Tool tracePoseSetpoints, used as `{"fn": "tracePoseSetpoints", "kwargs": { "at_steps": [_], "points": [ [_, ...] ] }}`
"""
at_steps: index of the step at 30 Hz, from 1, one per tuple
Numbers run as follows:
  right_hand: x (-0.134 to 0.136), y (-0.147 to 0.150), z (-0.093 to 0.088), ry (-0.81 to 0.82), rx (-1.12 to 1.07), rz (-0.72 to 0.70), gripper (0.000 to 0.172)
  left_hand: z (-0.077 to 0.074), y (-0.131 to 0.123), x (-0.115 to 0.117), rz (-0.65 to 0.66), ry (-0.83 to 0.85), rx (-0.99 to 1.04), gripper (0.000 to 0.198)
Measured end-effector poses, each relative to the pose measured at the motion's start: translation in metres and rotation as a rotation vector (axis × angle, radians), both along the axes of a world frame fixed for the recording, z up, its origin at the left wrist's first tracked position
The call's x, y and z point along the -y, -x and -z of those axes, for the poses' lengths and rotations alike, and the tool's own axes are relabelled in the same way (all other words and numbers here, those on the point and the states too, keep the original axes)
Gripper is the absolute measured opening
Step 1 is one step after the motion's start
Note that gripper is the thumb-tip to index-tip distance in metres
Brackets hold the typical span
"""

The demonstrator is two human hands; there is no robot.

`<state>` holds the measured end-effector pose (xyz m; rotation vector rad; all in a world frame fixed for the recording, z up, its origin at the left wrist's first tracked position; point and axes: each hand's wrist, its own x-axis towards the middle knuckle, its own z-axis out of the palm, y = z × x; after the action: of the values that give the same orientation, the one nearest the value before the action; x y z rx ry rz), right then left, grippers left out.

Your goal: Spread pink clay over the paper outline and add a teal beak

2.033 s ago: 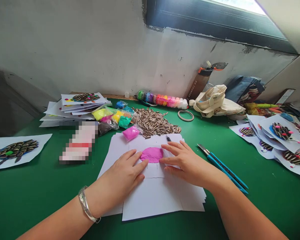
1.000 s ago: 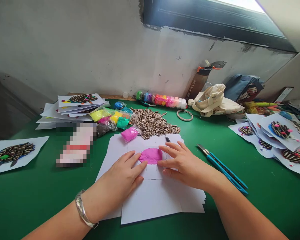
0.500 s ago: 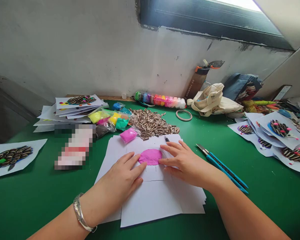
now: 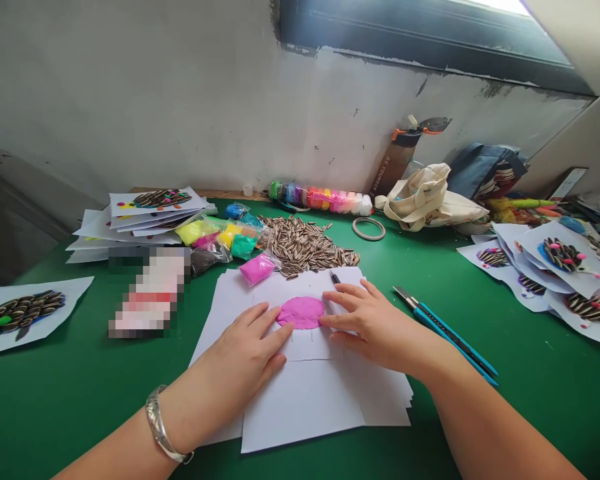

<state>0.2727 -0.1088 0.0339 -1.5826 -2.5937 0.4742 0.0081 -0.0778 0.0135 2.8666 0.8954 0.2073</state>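
Observation:
A flattened oval of pink modelling clay [image 4: 301,313] lies on a white paper sheet [image 4: 310,393] with pencil or pen lines around it. My left hand [image 4: 255,347] rests at its left edge, fingers spread and thumb touching the clay's lower left. On the opposite side, my right hand [image 4: 365,320] lies with fingers apart, its index or middle fingertip at the clay's right edge. Neither hand grips anything. A dark pen [image 4: 335,277] shows just above the right fingers. Behind the paper sits a bag of pink clay [image 4: 258,269].
Striped sunflower seeds [image 4: 305,243] are heaped behind the papers. A blue utility knife [image 4: 445,333] lies to the right. Tape roll [image 4: 369,229], clay bags [image 4: 230,233], a bottle [image 4: 395,160] and a cloth bag [image 4: 425,200] stand behind. Seed-covered pictures [image 4: 23,317] lie at both sides.
The hands and clay hold almost the same position. My right hand has shifted very slightly to the right; the view has moved a little.

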Motion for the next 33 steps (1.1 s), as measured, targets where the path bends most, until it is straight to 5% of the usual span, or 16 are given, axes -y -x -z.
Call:
{"fn": "tracePoseSetpoints", "kwargs": {
  "at_steps": [11,33],
  "points": [
    [0.0001,-0.0052,0.0024,0.010,-0.078,0.031,0.038,0.0011,-0.0002,-0.0006,-0.012,0.000,0.040,0.035],
    [-0.0020,-0.0020,0.0049,-0.051,-0.019,-0.008,0.032,-0.0028,-0.0018,-0.0005,0.002,0.004,-0.047,0.038]
  ]
}}
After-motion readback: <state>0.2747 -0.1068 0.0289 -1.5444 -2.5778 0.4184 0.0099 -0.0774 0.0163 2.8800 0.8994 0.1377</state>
